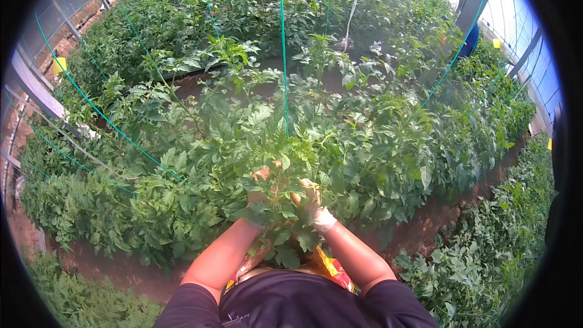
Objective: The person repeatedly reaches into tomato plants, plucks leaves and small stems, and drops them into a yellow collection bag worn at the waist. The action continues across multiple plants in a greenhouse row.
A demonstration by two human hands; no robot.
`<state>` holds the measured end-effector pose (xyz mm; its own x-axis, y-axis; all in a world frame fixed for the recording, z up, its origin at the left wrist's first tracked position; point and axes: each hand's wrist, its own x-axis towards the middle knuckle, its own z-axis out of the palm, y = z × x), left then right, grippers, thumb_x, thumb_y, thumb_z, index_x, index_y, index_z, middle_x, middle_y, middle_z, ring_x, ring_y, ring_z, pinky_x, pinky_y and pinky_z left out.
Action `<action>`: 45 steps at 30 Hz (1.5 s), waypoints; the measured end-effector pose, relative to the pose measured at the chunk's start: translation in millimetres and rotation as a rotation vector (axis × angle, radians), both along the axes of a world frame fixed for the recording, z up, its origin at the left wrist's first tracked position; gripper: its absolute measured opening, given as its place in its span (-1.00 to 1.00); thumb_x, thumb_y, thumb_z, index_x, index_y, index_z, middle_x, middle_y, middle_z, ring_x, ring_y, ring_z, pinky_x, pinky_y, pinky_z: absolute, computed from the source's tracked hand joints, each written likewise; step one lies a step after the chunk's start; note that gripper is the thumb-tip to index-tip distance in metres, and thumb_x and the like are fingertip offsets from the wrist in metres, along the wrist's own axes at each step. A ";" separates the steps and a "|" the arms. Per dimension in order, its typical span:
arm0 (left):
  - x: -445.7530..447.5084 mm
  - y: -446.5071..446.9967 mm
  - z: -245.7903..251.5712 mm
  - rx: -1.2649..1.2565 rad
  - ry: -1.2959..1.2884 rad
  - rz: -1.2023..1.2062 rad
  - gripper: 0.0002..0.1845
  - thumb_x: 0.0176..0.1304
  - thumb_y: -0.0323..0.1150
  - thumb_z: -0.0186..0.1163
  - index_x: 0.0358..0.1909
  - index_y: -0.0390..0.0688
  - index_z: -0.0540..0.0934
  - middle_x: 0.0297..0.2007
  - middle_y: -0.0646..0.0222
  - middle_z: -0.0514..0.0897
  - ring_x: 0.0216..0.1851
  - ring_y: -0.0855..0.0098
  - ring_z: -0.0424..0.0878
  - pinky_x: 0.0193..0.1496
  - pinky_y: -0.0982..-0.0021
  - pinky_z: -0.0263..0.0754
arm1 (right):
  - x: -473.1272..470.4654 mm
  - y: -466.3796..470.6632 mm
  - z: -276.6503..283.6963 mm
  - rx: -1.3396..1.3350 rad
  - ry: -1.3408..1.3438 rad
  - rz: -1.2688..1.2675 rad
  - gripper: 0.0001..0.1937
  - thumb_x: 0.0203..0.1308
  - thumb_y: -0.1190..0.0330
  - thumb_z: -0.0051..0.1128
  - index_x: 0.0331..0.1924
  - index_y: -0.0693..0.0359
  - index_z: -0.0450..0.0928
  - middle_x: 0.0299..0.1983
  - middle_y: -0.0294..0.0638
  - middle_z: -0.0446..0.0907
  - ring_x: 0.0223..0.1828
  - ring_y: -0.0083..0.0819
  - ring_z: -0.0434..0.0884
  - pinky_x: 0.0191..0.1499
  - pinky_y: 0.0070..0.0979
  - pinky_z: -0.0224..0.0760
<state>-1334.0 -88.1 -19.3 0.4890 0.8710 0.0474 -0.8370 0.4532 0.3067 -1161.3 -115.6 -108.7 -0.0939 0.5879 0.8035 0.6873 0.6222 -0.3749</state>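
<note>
Both my hands reach in among the leaves of a tomato plant (296, 150) straight before my body. My left hand (260, 175) is largely covered by foliage, with only patches of it showing. A pale glove with a light cuff covers my right hand (313, 196), whose thumb and fingers are close to the stems. Leaves hide what either hand's fingers touch or grip. A taut green string (283, 54) comes down from above and ends in the plant's top, just beyond my hands.
More green strings (114, 127) slant down at both sides. Dense tomato rows (291, 4) fill the background, with bare soil paths (423, 223) between. Grey posts (476, 2) and yellow cards (59, 65) stand around. A person in blue (470, 43) is at the far right. A red-yellow bag (334, 271) is at my waist.
</note>
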 end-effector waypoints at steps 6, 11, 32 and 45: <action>-3.9 -18.4 15.1 0.035 0.032 0.311 -0.79 0.37 -0.33 0.05 -0.10 -0.25 0.50 -0.10 0.22 0.64 -0.18 0.36 0.65 -0.19 0.33 0.61 | 30.2 -70.2 164.5 -0.919 -0.374 0.081 -0.74 0.20 0.34 0.09 -0.06 0.19 0.63 -0.26 -0.01 0.69 -0.23 -0.06 0.67 -0.16 -0.26 0.54; 24.9 -16.1 67.6 -0.166 0.194 0.235 -0.82 0.33 -0.41 0.15 -0.11 -0.28 0.46 -0.24 0.23 0.63 -0.23 0.40 0.63 -0.15 0.36 0.60 | 35.0 -77.9 246.8 -0.294 0.090 0.055 -0.55 -0.07 0.56 0.36 0.01 0.19 0.58 -0.16 -0.14 0.68 -0.09 -0.12 0.66 0.02 -0.24 0.50; 2.3 2.9 17.4 0.333 0.491 0.140 -0.46 0.24 -0.26 0.16 0.19 -0.38 0.42 0.06 0.08 0.59 -0.02 0.26 0.61 0.05 0.27 0.59 | 0.3 -7.8 223.4 0.106 -0.264 -0.080 -0.76 -0.27 0.54 0.34 -0.42 0.06 0.58 0.12 -0.05 0.52 0.39 0.18 0.25 0.39 0.20 0.05; 1.7 1.6 -15.6 0.182 -0.314 -0.093 -0.28 0.35 0.15 0.06 0.31 -0.21 0.32 0.27 0.05 0.40 0.25 0.05 0.41 0.31 -0.04 0.37 | 4.8 -65.3 249.1 -0.601 0.914 0.373 -0.89 0.33 0.55 0.09 -0.12 0.29 0.45 -0.09 -0.08 0.61 -0.07 -0.42 0.60 0.07 -0.43 0.49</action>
<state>-1332.3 -86.4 -34.8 0.5024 0.7874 0.3573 -0.8611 0.4932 0.1240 -1156.5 -180.9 140.4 0.1304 0.9566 0.2607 -0.1824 0.2816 -0.9420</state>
